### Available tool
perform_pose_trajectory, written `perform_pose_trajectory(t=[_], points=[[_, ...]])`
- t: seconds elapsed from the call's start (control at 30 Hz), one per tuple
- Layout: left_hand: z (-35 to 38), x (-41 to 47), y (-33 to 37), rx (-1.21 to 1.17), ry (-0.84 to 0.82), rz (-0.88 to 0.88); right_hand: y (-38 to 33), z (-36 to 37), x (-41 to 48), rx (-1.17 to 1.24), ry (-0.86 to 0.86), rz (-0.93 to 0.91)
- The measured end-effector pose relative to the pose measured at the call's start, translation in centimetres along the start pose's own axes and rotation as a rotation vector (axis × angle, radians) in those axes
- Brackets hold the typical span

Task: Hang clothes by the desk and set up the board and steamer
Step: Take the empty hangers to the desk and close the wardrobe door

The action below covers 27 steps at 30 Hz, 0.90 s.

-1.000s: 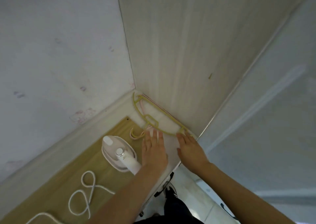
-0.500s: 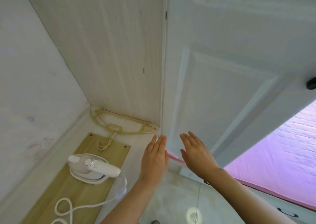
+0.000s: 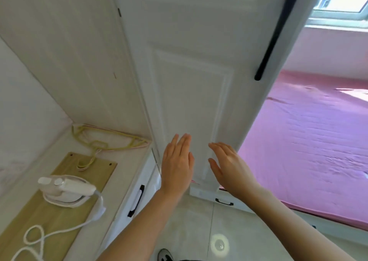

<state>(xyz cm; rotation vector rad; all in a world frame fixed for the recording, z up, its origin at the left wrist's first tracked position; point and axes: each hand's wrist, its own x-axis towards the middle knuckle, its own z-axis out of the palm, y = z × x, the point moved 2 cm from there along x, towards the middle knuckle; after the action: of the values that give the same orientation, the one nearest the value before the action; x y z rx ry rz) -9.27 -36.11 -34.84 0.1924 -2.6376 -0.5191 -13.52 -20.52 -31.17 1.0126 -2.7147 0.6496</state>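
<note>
Head view: our left hand (image 3: pixel 177 165) and right hand (image 3: pixel 229 167) are raised before the white wardrobe door (image 3: pixel 191 81), fingers (image 3: pixel 184 143) straight and holding nothing, the left's pressed together and the right's slightly spread. The hangers (image 3: pixel 111 141) lie leftward on the worktop (image 3: pixel 129 161) with their long axis along the back panel, nearer our left hand. The steamer (image 3: pixel 67 189) sits on the wooden board (image 3: pixel 49 217) — the drawer (image 3: pixel 127 199) below is closed.

The white door (image 3: pixel 191 85) blocks your left hand (image 3: pixel 176 165) and right hand (image 3: pixel 229 167) ahead. Right of the door is open room over the bed (image 3: pixel 308 141). Left of it, hangers (image 3: pixel 103 144) and steamer (image 3: pixel 67 189) crowd the surface (image 3: pixel 129 165).
</note>
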Motion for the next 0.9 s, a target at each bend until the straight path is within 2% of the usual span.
perform_pose_trajectory(t=[0.27, 0.43, 0.57, 0.73, 0.9], points=[[-0.9, 3.3, 7.6, -0.003, 0.129, -0.013, 3.8, -6.6, -0.6, 0.129, 0.035, -0.029], [-2.5, 5.5, 10.8, -0.061, 0.186, -0.008, 5.4, -10.3, 0.9, 0.223, 0.091, 0.044], [-4.7, 7.8, 12.1, -0.102, 0.286, 0.038, 5.9, -12.0, 2.9, 0.327, 0.171, 0.118], [-4.9, 9.7, 12.6, -0.081, 0.302, 0.138, 5.2, -12.8, 4.1, 0.508, 0.261, 0.198], [-4.2, 11.6, 13.0, -0.051, 0.315, 0.24, 6.1, -12.9, 5.3, 0.484, 0.3, 0.27]])
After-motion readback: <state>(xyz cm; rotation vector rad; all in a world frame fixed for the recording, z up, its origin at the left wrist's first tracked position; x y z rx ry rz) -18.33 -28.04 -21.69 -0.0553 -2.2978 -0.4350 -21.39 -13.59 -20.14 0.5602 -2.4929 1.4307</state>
